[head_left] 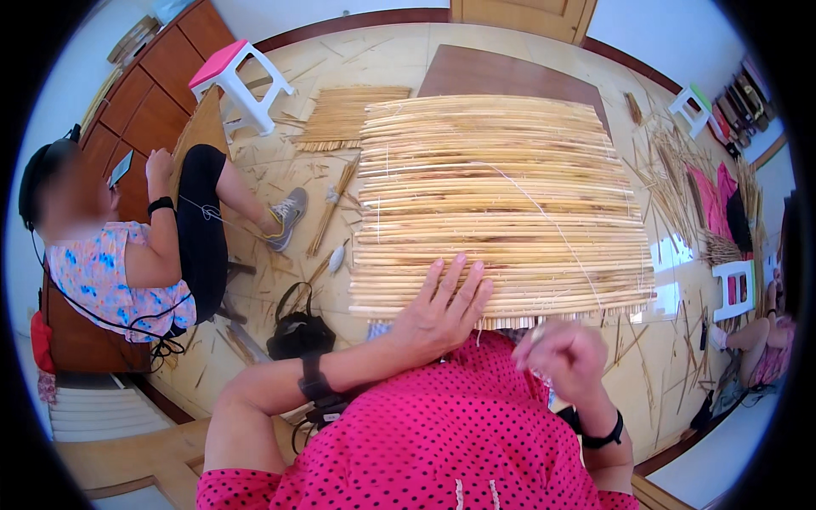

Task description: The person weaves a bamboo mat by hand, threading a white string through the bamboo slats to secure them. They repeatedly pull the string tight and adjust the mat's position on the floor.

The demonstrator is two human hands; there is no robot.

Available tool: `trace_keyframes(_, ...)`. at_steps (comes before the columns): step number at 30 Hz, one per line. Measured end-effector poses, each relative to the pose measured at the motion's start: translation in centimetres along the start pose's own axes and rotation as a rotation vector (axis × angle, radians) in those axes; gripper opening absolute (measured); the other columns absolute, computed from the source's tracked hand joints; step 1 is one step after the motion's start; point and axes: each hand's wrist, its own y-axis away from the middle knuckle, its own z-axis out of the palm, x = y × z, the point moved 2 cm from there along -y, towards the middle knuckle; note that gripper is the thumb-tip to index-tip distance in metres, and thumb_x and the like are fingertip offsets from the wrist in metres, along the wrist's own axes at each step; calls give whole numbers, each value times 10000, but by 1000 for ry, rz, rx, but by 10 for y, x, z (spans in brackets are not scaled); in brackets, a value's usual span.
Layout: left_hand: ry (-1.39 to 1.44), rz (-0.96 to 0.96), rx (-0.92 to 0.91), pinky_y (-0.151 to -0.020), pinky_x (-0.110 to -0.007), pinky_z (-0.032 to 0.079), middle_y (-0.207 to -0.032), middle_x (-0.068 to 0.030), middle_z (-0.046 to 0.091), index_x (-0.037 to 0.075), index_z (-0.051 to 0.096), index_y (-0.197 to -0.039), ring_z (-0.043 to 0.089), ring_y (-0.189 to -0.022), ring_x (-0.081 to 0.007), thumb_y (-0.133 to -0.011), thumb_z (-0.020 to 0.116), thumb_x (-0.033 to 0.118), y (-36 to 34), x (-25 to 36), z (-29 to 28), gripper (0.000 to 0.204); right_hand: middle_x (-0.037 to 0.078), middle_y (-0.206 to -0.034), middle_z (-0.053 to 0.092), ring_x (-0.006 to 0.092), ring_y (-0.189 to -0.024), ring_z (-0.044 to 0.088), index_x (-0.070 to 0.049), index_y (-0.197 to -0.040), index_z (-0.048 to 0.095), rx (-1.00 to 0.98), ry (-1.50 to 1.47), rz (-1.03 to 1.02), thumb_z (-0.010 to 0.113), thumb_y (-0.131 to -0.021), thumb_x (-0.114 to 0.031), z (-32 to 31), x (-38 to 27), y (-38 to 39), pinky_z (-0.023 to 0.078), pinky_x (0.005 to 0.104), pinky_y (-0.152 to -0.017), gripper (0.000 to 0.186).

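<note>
A mat of pale reed stalks (493,204), bound side by side with white stitches, lies in front of me. My left hand (446,310) rests flat on its near left part, fingers spread and holding nothing. Across the mat's right half a loose white thread (544,212) runs down to the near edge. Just off that edge is my right hand (565,357), its fingers curled together in a pinch. What they hold, if anything, is too small to make out. A short thread end hangs from the near edge between my hands.
A brown board (518,72) shows beyond the mat. To the left sits another person (127,255) with a phone, near a pink-topped stool (229,72). A smaller reed mat (353,115), a black bag (297,331) and scattered reeds (671,187) lie on the floor.
</note>
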Motion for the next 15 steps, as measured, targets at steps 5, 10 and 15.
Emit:
trace_keyframes(5,85,-75,157,-1049,-452,468,-1295,-224,606,-31,569,-1277,591,-1226,-371,-873,583,114,0,-35,-34,430,84,-855,715,205,-762,704,-77,-898,684,-374,88,1,756,-847,-115,19,-18,5,539,291,-669,95)
trace_keyframes(10,380,-447,443,-888,-357,534,-1133,-179,689,-17,585,-1268,681,-1030,-330,-908,609,73,0,-102,-70,372,83,-843,712,202,-734,698,-38,-896,662,-343,145,127,731,-871,-109,25,13,-1,533,283,-660,102)
trace_keyframes(15,731,-773,734,-761,-271,500,-1010,-79,716,-16,635,-1180,661,-854,-149,-979,619,137,5,-179,-89,254,61,-804,705,128,-728,680,-19,-895,643,-253,9,403,697,-902,-84,25,54,-20,530,274,-665,84)
